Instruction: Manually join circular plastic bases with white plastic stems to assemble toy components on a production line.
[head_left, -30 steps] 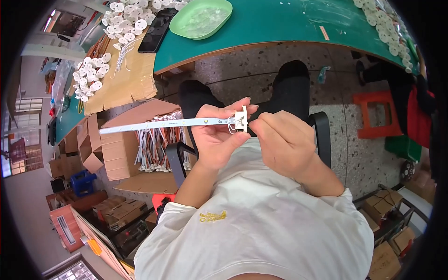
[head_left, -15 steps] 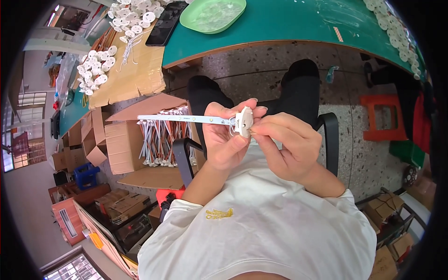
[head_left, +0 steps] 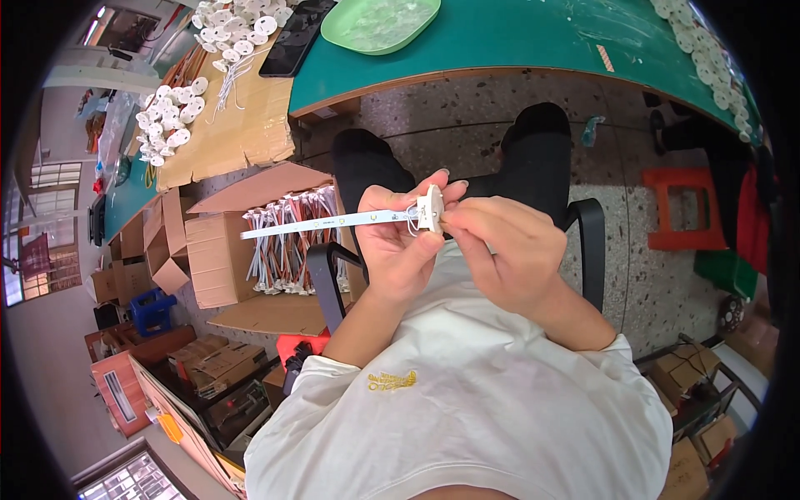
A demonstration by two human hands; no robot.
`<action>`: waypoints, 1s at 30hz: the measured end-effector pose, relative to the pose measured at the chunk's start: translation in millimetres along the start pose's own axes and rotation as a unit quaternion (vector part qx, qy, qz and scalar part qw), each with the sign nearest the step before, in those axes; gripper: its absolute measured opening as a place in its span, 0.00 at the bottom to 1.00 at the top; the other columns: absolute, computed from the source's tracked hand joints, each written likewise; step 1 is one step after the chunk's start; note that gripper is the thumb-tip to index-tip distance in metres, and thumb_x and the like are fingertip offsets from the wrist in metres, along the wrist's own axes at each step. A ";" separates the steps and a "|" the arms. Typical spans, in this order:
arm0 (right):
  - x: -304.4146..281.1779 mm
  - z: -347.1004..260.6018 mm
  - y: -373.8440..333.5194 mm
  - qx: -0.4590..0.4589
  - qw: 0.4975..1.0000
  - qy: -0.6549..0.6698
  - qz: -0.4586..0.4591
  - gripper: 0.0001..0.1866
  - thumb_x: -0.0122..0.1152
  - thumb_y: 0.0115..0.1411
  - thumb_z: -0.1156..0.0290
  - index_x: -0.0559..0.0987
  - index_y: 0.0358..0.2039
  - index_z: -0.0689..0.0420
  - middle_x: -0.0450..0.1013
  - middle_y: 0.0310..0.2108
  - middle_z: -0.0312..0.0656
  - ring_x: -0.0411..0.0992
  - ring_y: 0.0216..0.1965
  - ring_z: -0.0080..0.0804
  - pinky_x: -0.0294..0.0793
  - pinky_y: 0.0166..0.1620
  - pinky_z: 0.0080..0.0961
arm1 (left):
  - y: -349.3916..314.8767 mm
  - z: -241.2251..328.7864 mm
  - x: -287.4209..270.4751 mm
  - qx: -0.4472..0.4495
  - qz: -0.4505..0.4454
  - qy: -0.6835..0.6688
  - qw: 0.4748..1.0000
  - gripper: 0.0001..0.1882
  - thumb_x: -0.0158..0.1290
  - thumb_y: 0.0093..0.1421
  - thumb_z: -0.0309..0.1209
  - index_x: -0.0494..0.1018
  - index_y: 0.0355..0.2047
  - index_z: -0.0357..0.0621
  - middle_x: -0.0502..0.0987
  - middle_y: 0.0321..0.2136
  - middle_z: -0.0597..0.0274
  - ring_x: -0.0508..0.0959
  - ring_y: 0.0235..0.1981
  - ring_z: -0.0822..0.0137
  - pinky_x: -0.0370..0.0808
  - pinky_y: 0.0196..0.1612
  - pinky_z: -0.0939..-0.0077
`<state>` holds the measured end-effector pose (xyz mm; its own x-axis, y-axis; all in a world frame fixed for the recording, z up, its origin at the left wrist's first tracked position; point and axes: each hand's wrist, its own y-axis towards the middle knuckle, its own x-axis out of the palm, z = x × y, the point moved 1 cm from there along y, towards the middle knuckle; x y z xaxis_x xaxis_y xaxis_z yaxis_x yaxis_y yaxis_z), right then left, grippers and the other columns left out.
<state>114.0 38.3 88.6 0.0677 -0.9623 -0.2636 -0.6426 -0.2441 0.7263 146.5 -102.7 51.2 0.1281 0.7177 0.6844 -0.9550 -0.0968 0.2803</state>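
Note:
A white round end cap [head_left: 430,210] is gripped between the thumb and fingers of my left hand [head_left: 390,254], above my lap. From its left side a thin white LED strip [head_left: 337,222] sticks out to the left, over my palm and past the wrist side, its free end tilted slightly down. Thin white wires [head_left: 412,218] loop between strip and cap. My right hand [head_left: 515,250] is closed in a pinch against the cap's right face. Whatever its fingertips hold there, if anything, is hidden.
An open cardboard box [head_left: 221,258] full of strips with wires stands left of my chair. White caps [head_left: 171,121] lie in heaps on the cardboard-covered table, near a black phone [head_left: 292,42] and green tray [head_left: 379,29]. An orange stool [head_left: 683,208] stands right, beside another person's leg.
The cap has turned more edge-on and shifted slightly left with both hands. The strip's free end has swung lower. My right fingertips stay at the cap.

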 end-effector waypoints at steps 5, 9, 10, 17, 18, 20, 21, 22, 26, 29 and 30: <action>0.1 6.3 6.7 0.061 0.994 0.093 0.018 0.07 0.65 0.47 0.84 0.80 0.29 0.65 0.78 0.27 0.45 0.77 0.25 0.35 0.75 0.28 0.21 | 7.5 1.3 1.7 -0.006 0.001 -0.035 0.999 0.19 0.59 0.56 0.20 0.63 0.43 0.43 0.69 0.54 0.39 0.71 0.56 0.44 0.69 0.58 0.48; 3.6 2.2 15.7 0.008 0.999 0.053 0.012 0.06 0.63 0.46 0.85 0.79 0.27 0.64 0.76 0.23 0.44 0.74 0.21 0.36 0.73 0.25 0.23 | 6.9 6.0 3.4 -0.007 0.002 -0.028 1.000 0.19 0.60 0.55 0.21 0.63 0.43 0.43 0.69 0.54 0.39 0.71 0.56 0.44 0.68 0.59 0.48; 7.3 2.8 21.0 -0.020 1.000 0.021 0.010 0.06 0.63 0.45 0.85 0.78 0.26 0.64 0.74 0.21 0.43 0.73 0.19 0.37 0.72 0.24 0.24 | 8.8 7.6 -0.4 0.003 0.009 -0.009 1.000 0.20 0.61 0.55 0.21 0.63 0.43 0.43 0.69 0.54 0.39 0.71 0.56 0.45 0.68 0.59 0.48; 17.5 44.8 39.7 0.061 0.996 0.070 0.001 0.13 0.59 0.50 0.89 0.77 0.38 0.67 0.75 0.39 0.48 0.74 0.33 0.29 0.75 0.36 0.22 | 76.0 119.6 -40.4 -0.011 0.087 0.322 0.943 0.46 0.58 0.53 0.17 0.44 0.67 0.40 0.76 0.45 0.46 0.79 0.45 0.57 0.75 0.49 0.70; 12.1 49.1 47.6 0.118 0.989 0.082 0.030 0.10 0.58 0.53 0.88 0.77 0.37 0.67 0.74 0.41 0.47 0.73 0.38 0.29 0.74 0.41 0.21 | 93.8 159.0 -60.9 -0.026 0.158 0.440 0.884 0.46 0.60 0.54 0.19 0.45 0.67 0.40 0.76 0.40 0.52 0.79 0.39 0.66 0.76 0.40 0.78; 6.2 65.5 61.8 0.118 0.990 0.049 0.062 0.08 0.57 0.55 0.86 0.77 0.36 0.67 0.74 0.40 0.46 0.72 0.40 0.29 0.71 0.45 0.21 | 142.8 234.8 -113.5 0.103 0.147 0.614 0.769 0.42 0.59 0.55 0.23 0.49 0.66 0.39 0.75 0.31 0.61 0.74 0.29 0.75 0.70 0.29 0.82; 3.7 70.3 65.4 0.129 0.989 0.048 0.062 0.07 0.57 0.56 0.86 0.77 0.36 0.67 0.74 0.40 0.46 0.72 0.41 0.29 0.71 0.45 0.21 | 168.7 278.2 -135.3 0.096 0.153 0.728 0.661 0.39 0.59 0.57 0.26 0.53 0.65 0.41 0.76 0.27 0.63 0.73 0.27 0.76 0.70 0.28 0.80; 3.8 73.5 68.9 0.137 0.987 0.055 0.059 0.06 0.57 0.57 0.85 0.77 0.35 0.67 0.74 0.40 0.46 0.72 0.41 0.30 0.71 0.46 0.22 | 189.0 332.8 -172.8 0.049 0.149 0.763 0.627 0.34 0.58 0.58 0.30 0.58 0.63 0.42 0.78 0.27 0.61 0.74 0.26 0.77 0.71 0.28 0.78; 10.3 90.7 71.1 0.168 0.982 0.035 0.076 0.04 0.57 0.58 0.85 0.77 0.34 0.68 0.75 0.39 0.45 0.72 0.43 0.31 0.70 0.48 0.24 | 263.0 443.1 -217.1 -0.036 0.149 0.947 0.282 0.27 0.55 0.54 0.44 0.73 0.48 0.36 0.77 0.40 0.38 0.77 0.44 0.42 0.73 0.47 0.57; 2.5 102.9 68.8 0.164 0.982 -0.010 0.097 0.05 0.56 0.58 0.85 0.77 0.35 0.68 0.74 0.40 0.45 0.72 0.42 0.30 0.70 0.49 0.24 | 292.4 456.8 -250.6 -0.027 0.152 0.952 0.263 0.24 0.54 0.54 0.43 0.76 0.44 0.36 0.77 0.41 0.37 0.77 0.44 0.43 0.73 0.49 0.58; -2.1 107.7 69.8 0.167 0.980 -0.026 0.106 0.05 0.55 0.59 0.85 0.77 0.35 0.68 0.74 0.40 0.45 0.72 0.42 0.30 0.70 0.49 0.23 | 304.6 451.6 -263.5 -0.054 0.140 0.953 0.264 0.24 0.55 0.53 0.42 0.77 0.43 0.36 0.77 0.40 0.38 0.77 0.44 0.43 0.73 0.49 0.58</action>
<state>-13.2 36.2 71.5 -0.1277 -0.9777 -0.1670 -0.8526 0.0222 0.5221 -57.4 -632.7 260.2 -0.2202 -0.2531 -0.9421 -0.8706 -0.3847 0.3068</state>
